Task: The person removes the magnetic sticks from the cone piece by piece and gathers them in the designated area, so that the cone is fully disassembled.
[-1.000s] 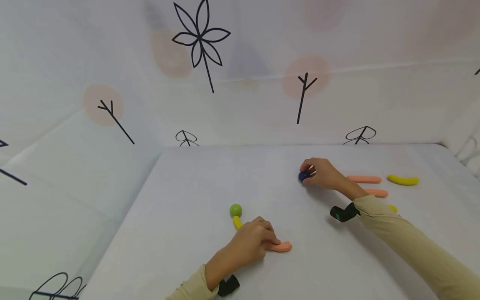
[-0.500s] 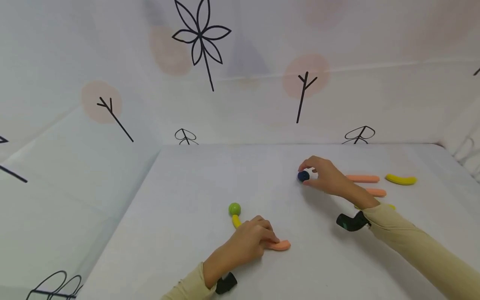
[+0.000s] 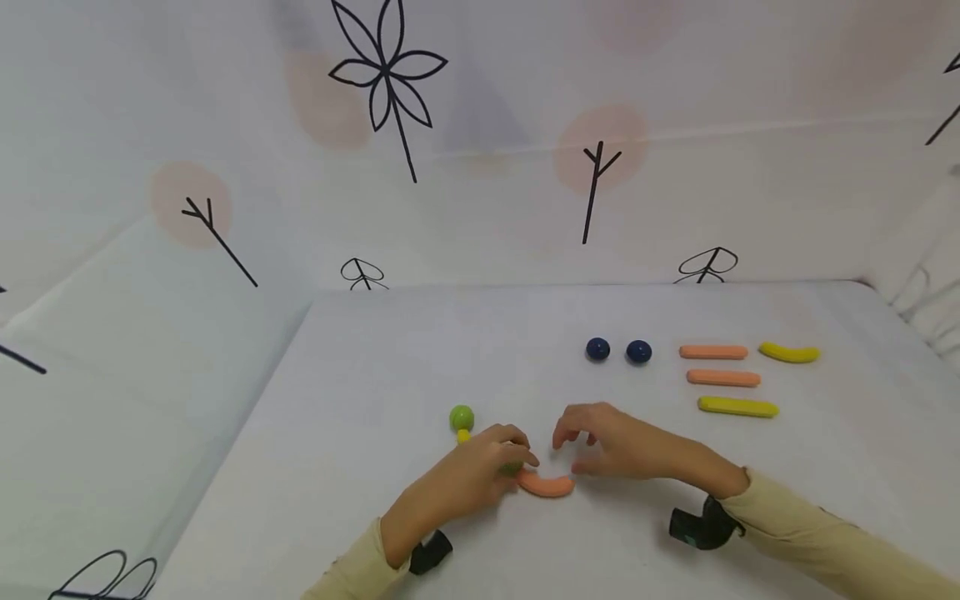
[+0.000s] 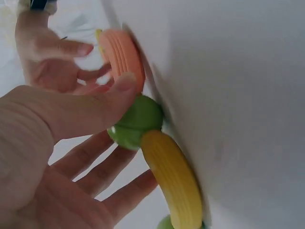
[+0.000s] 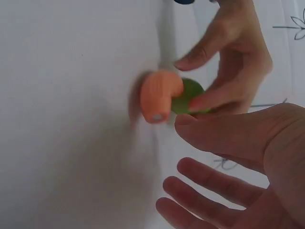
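Observation:
My left hand holds a green ball between thumb and fingers. A curved orange rod meets this ball on one side, its free end showing a small grey disc in the right wrist view. On the ball's other side runs a curved yellow rod, leading to a second green ball; my left hand hides most of that rod in the head view. My right hand, fingers spread and holding nothing, hovers by the orange rod's free end, thumb nearest to it.
Toward the back of the white table lie two dark blue balls. Right of them are two straight orange rods, a straight yellow rod and a curved yellow rod. A patterned cloth rises behind the table.
My right hand has let go of a blue ball at the back and come forward beside the orange rod. The left hand has shifted slightly back from the orange rod, uncovering more of it.

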{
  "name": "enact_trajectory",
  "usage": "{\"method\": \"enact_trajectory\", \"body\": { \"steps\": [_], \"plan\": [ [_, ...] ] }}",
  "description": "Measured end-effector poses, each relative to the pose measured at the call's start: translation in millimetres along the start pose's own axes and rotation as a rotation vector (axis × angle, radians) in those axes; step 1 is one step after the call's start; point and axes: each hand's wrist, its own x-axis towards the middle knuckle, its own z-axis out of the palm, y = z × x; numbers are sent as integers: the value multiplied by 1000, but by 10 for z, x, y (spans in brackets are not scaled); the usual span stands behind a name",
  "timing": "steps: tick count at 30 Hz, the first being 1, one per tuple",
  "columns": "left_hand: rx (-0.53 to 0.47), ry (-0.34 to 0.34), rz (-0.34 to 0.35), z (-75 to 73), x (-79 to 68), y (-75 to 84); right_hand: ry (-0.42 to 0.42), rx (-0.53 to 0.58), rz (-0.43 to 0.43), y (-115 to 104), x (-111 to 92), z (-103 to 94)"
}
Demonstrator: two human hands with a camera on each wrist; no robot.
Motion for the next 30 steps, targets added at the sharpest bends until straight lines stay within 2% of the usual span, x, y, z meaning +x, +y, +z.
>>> {"method": "enact_trajectory", "body": {
  "steps": [3,7,11,21,30],
  "plan": [
    [3,29,2,4,-53,-44,-8,18,-41,-46,-14,165],
    [-10,87,25,40,-73,-70,36,0,-127,-70,6,351],
    [-23,121,46,69,-45,-73,78,28,-133,-78,25,442],
    [-39,85,17,48,-27,-71,118,58,-79,-91,-71,410],
    [-64,38,-27,1,3,-49,175,83,-26,31,-343,306]
  ]
}}
